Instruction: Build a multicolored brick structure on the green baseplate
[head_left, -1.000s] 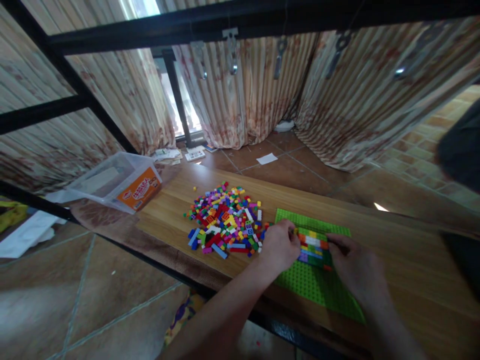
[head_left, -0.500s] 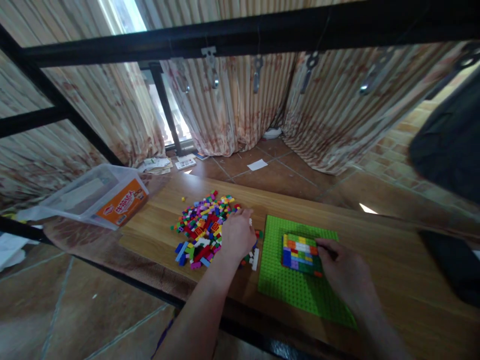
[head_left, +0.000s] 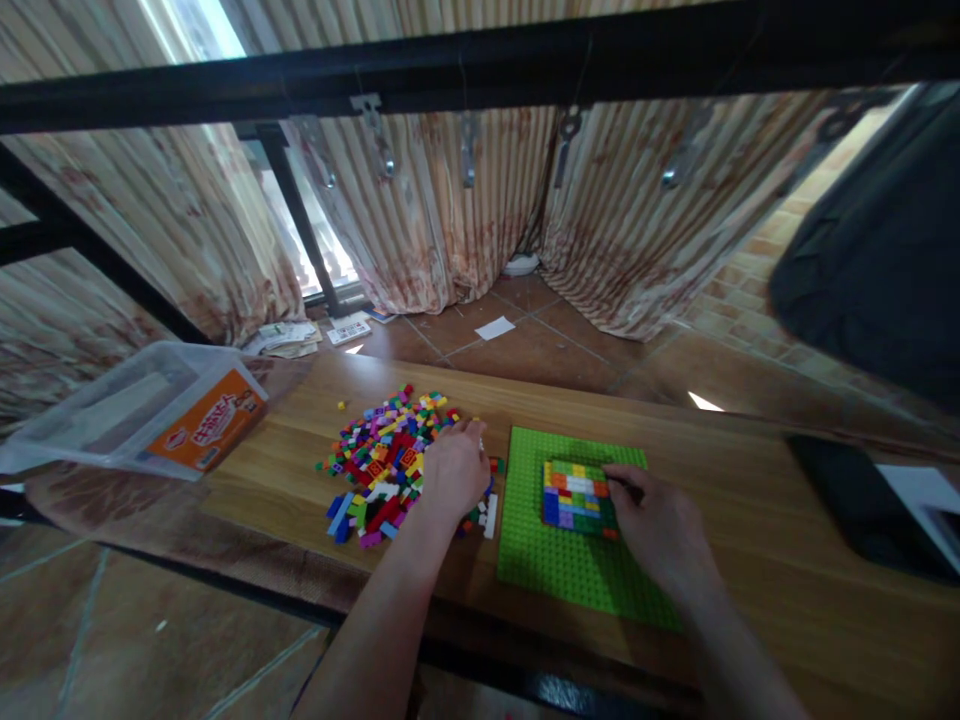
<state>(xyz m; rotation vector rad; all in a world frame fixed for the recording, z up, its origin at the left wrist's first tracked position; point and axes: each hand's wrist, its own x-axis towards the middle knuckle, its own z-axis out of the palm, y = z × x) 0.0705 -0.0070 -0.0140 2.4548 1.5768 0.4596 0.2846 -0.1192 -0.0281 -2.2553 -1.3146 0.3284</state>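
Note:
My left hand [head_left: 455,468] reaches over the right side of a heap of loose toy bricks [head_left: 386,445]. Its fingers are bent down and drawn together; what they hold, if anything, is hidden. A green studded baseplate [head_left: 517,545] lies beside the heap. On it sits a low, multicoloured rectangle of toy bricks [head_left: 577,500], fitted closely side by side. At the rectangle's upper right corner, my right hand [head_left: 660,525] has thumb and forefinger in a pinch, touching the edge. Whether a separate brick is between those fingertips cannot be seen.
A clear plastic bin [head_left: 142,400] with an orange label stands left of the wooden tabletop [head_left: 277,480]. One yellow brick [head_left: 342,405] lies apart from the heap. A dark flat object [head_left: 847,500] and white paper [head_left: 919,500] are at right. A black bar [head_left: 480,75] crosses above.
The whole view has shifted, so most things appear further left. Both hands keep nearly the same places, the left at the heap and the right at the brick rectangle's corner.

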